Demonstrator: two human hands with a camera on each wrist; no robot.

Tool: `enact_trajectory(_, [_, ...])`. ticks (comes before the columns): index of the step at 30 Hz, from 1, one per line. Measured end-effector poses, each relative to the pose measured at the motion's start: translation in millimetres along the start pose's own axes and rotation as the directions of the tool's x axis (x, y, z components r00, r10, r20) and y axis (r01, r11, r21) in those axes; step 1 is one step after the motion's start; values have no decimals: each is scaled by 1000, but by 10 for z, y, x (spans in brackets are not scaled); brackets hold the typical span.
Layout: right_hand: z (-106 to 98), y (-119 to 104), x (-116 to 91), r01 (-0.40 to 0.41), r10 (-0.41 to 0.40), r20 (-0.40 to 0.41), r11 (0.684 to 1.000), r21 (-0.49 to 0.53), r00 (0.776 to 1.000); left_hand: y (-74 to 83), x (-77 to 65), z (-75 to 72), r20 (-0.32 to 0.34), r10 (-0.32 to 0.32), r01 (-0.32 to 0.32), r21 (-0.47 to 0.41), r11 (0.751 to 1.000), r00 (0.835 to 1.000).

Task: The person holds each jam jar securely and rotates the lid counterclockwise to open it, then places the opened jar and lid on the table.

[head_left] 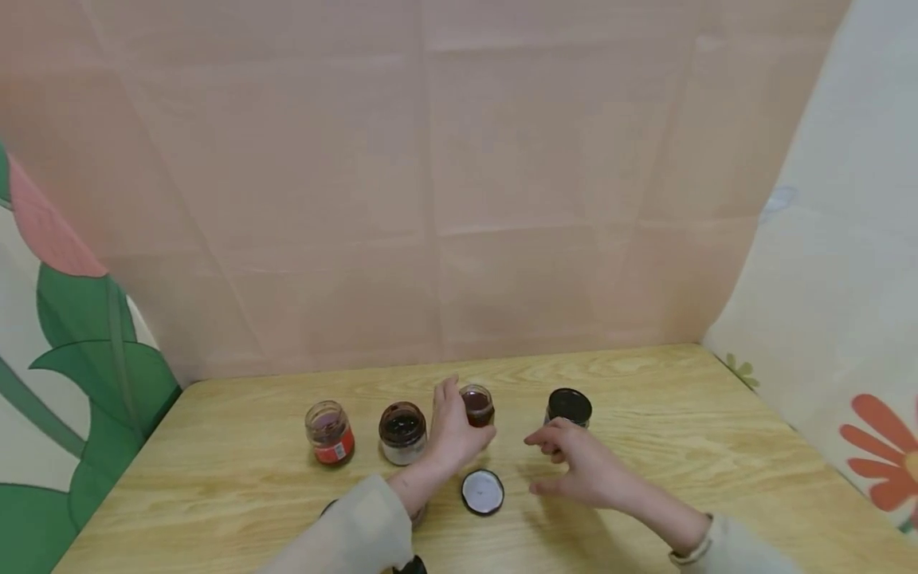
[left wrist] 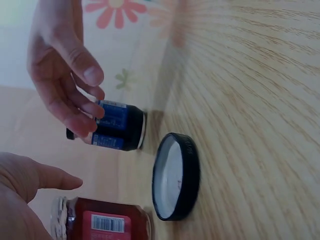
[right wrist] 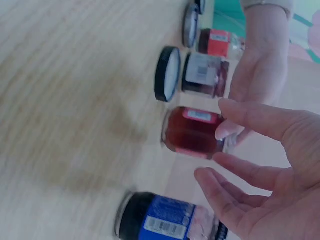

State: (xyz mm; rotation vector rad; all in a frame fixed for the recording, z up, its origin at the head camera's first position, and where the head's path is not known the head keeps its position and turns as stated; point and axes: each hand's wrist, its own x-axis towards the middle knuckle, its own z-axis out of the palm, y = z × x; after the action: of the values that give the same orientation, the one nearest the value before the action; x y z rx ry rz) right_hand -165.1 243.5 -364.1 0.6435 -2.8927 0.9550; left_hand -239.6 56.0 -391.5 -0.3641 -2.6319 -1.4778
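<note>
My left hand (head_left: 452, 430) is at the left side of an uncapped glass jar of dark red jam (head_left: 479, 406), its fingers nearly straight and thumb near the rim. A red label with a barcode shows on this jam jar (left wrist: 107, 220) in the left wrist view. My right hand (head_left: 584, 470) hovers with fingers spread and nothing in them. Just beyond it stands a capped jar with a black lid (head_left: 570, 404); its blue label (right wrist: 167, 217) shows in the right wrist view. A black-rimmed lid (head_left: 483, 492) lies between the hands, white inside up.
To the left stand two more uncapped jars, one dark-filled with a whitish label (head_left: 403, 434) and one with a red label (head_left: 330, 434). More lids (right wrist: 190, 25) lie in front of them, partly hidden by my left sleeve (head_left: 351, 526) in the head view. A cloth backdrop (head_left: 430, 199) rises behind the wooden table (head_left: 645, 446).
</note>
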Motion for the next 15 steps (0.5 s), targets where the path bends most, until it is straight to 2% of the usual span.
enact_trajectory(4, [-121,-15,6,58,-58,-23,998,14,998,78,1,-29,-25,27,-26,33,999,999])
enact_trajectory(8, [-239,-25,13,92,-92,-107,996,-3,990,207,-27,-31,-26,60,-58,55,997,998])
enact_trajectory(12, [-309,-2,24,85,-88,-218,996,-23,972,335,-89,14,-14,68,-68,0,998,998])
enact_trajectory(15, [-334,25,31,71,-79,-304,997,-36,949,415,-113,49,-1,72,-72,-55,996,997])
